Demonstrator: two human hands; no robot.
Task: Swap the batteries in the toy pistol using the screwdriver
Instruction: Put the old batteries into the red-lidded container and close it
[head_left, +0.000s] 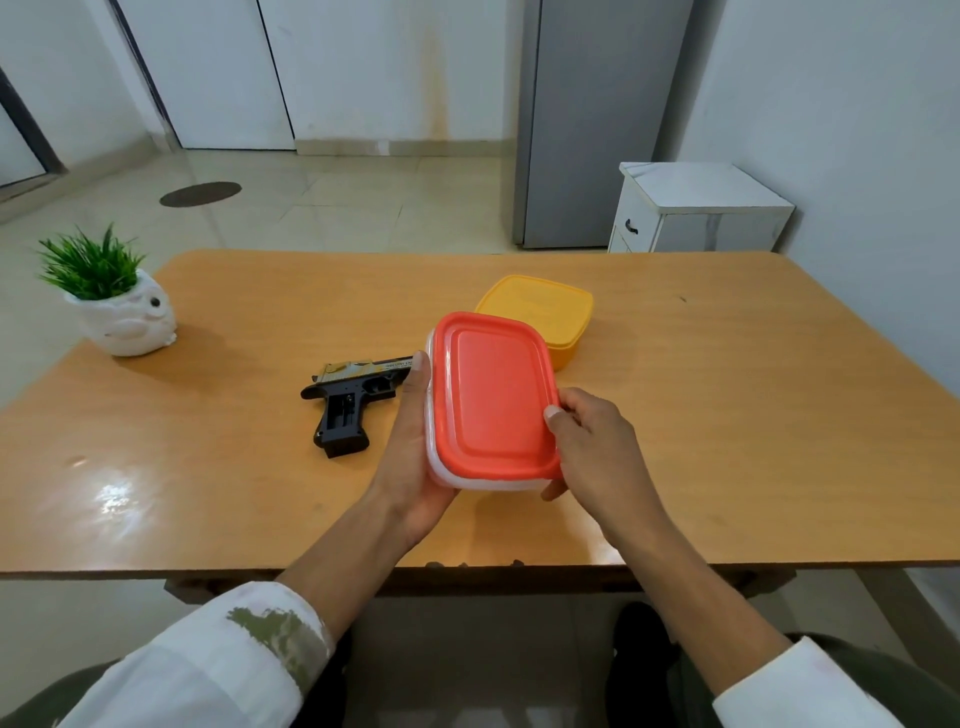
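A black and gold toy pistol (349, 400) lies on its side on the wooden table (727, 395), just left of my hands. I hold a clear plastic box with a red lid (491, 400) tilted up above the table. My left hand (410, 441) cups its left side and underside, thumb along the edge. My right hand (587, 447) grips its right near corner, thumb on the lid's rim. The lid sits closed on the box, so its contents are hidden. No screwdriver or batteries are in sight.
A yellow lidded box (540, 312) stands on the table right behind the red one. A small white pot with a green plant (122, 306) sits at the far left corner. Beyond the table are a white cabinet (701, 213) and a grey fridge (587, 124).
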